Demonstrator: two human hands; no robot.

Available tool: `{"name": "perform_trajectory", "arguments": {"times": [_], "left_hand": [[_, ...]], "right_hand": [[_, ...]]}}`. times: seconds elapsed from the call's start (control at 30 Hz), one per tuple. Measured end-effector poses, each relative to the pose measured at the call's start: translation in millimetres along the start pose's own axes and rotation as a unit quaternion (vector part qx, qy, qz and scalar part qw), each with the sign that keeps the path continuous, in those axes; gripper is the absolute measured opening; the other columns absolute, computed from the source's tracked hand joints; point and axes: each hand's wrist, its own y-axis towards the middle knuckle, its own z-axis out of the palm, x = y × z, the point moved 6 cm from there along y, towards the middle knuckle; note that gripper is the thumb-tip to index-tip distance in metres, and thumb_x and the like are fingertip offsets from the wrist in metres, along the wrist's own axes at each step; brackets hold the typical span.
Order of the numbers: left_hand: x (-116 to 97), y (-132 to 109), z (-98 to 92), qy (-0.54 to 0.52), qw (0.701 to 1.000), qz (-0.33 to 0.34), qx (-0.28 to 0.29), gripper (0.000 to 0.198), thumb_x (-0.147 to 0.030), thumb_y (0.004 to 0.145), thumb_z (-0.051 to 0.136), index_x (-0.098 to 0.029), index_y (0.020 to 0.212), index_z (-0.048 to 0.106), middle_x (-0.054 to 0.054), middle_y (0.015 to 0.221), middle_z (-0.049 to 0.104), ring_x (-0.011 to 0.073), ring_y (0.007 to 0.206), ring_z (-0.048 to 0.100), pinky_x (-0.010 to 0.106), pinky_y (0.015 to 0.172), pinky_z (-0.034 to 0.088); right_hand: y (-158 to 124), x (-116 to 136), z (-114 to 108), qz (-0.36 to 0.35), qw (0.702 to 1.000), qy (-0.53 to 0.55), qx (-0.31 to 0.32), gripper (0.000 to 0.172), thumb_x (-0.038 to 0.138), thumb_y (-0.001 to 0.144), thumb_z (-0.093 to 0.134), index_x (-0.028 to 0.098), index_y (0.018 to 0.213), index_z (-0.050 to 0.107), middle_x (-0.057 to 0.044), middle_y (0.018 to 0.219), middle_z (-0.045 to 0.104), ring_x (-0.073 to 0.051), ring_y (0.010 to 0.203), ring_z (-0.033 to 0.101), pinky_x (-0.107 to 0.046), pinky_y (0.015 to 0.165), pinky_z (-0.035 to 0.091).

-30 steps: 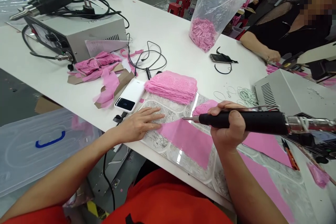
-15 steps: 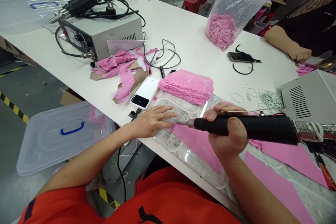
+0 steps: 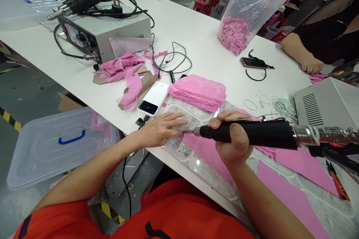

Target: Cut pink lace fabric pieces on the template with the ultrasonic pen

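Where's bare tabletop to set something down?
One patch of white tabletop lies between the looped black cable and clear bag, another between the pink stack and dark device. It's crowded around the left hand: white power bank, handheld tool, pink fabric.

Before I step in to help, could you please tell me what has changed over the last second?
The right hand has brought the metal tip of the black tool leftward along the pink cloth, close to the left hand's fingers. Nothing was taken up or let go. The left hand, lace stack and white power bank stayed put.
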Motion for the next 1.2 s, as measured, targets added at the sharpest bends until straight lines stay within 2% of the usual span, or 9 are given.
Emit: {"name": "perform_trajectory", "arguments": {"times": [0.1, 0.33, 0.57, 1.07, 1.2], "left_hand": [[-0.4, 1.4, -1.9, 0.002, 1.0, 0.0, -0.001, 0.044, 0.005, 0.074, 0.044, -0.019, 0.1, 0.07, 0.006, 0.137, 0.059, 0.0265, 0.138, 0.043, 0.047, 0.109, 0.045], [0.4, 1.3, 0.1, 0.006, 1.0, -0.005, -0.004, 0.047, 0.006, 0.076, 0.043, -0.019, 0.109, 0.068, 0.008, 0.137, 0.059, 0.0254, 0.138, 0.043, 0.046, 0.109, 0.046], [-0.2, 1.8, -0.2, 0.012, 1.0, -0.001, -0.008, 0.042, 0.005, 0.08, 0.044, -0.018, 0.105, 0.071, 0.009, 0.136, 0.06, 0.0288, 0.136, 0.046, 0.047, 0.108, 0.046], [0.3, 1.3, -0.2, 0.008, 1.0, -0.006, 0.008, 0.048, 0.007, 0.074, 0.045, -0.02, 0.106, 0.069, 0.007, 0.139, 0.057, 0.0275, 0.139, 0.043, 0.048, 0.109, 0.045], [0.3, 1.8, -1.1, 0.008, 1.0, -0.005, 0.006, 0.049, 0.008, 0.075, 0.043, -0.02, 0.106, 0.069, 0.007, 0.138, 0.058, 0.0268, 0.139, 0.042, 0.047, 0.109, 0.046]], "right_hand": [[3.9, 2.2, -2.9, 0.002, 1.0, 0.0, -0.007, 0.009, 0.029, 0.077, 0.062, 0.02, 0.079, 0.062, 0.002, 0.079, 0.061, -0.009, 0.056, 0.059, -0.031, 0.058, 0.053], [13.8, 12.8, -36.0, 0.009, 0.994, -0.021, -0.105, 0.01, 0.029, 0.072, 0.06, 0.019, 0.073, 0.059, 0.002, 0.073, 0.057, -0.009, 0.053, 0.056, -0.03, 0.054, 0.051], [7.2, 6.1, -37.2, 0.028, 0.994, -0.018, -0.102, 0.012, 0.031, 0.07, 0.061, 0.02, 0.074, 0.06, 0.003, 0.075, 0.058, -0.009, 0.052, 0.057, -0.03, 0.054, 0.052], [8.5, 5.2, -28.5, 0.011, 0.997, -0.029, -0.068, 0.01, 0.03, 0.072, 0.061, 0.021, 0.071, 0.059, 0.003, 0.072, 0.058, -0.01, 0.053, 0.056, -0.03, 0.054, 0.051], [14.3, 9.1, -37.9, 0.017, 0.994, -0.036, -0.1, 0.011, 0.032, 0.071, 0.06, 0.02, 0.072, 0.059, 0.003, 0.073, 0.057, -0.01, 0.052, 0.055, -0.03, 0.055, 0.05]]}}
